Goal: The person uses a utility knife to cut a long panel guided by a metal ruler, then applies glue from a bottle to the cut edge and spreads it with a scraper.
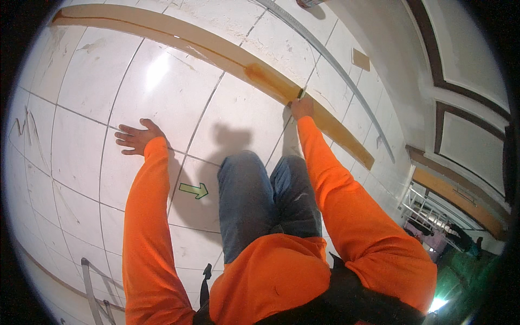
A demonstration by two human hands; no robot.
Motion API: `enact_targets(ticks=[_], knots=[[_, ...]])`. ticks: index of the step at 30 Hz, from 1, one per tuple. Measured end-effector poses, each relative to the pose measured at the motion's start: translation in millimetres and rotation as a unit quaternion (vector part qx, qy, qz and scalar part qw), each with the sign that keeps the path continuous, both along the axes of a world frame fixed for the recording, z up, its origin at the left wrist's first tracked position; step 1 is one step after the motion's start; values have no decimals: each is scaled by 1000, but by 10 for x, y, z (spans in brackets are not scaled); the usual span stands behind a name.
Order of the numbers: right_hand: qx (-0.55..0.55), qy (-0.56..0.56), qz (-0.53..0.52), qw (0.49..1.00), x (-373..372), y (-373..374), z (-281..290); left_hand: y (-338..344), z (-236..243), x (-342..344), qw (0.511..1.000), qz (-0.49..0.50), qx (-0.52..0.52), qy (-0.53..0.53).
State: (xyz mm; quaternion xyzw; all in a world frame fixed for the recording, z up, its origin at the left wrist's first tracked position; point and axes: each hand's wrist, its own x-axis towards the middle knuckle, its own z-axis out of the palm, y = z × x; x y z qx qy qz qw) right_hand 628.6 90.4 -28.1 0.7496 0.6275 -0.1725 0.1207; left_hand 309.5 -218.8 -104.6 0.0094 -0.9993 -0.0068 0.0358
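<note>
A long, narrow tan board [216,58] lies on the white tiled floor in front of my knees, looking curved in this wide picture. Amber-brown, wet-looking adhesive [265,78] forms a thin line along its left part and a broad smear toward its right. My right hand [302,107] is closed round a small flat tool [302,93] with a dark edge, held at the board over the smeared part. The fingers partly hide the tool, so its exact kind is unclear. To the left, my left hand [140,138] rests on the tiles, palm down with fingers spread, holding nothing.
Beyond the board runs a long grey metal strip [330,59], with a small tan square [361,59] past it. A yellow-green arrow [194,189] marks the floor left of my knees. A metal frame [91,287] stands lower left; a white rack [422,206] is at right.
</note>
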Motion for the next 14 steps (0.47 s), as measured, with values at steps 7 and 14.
enact_targets(ticks=[7, 14], knots=[[50, 88, 206, 973, -1971, -266, -280, 2, 7, -7, 1000, -7, 21, 20], [-44, 218, 118, 968, -2233, -356, 489, -36, -14, 6, 1000, -6, 2, 26]])
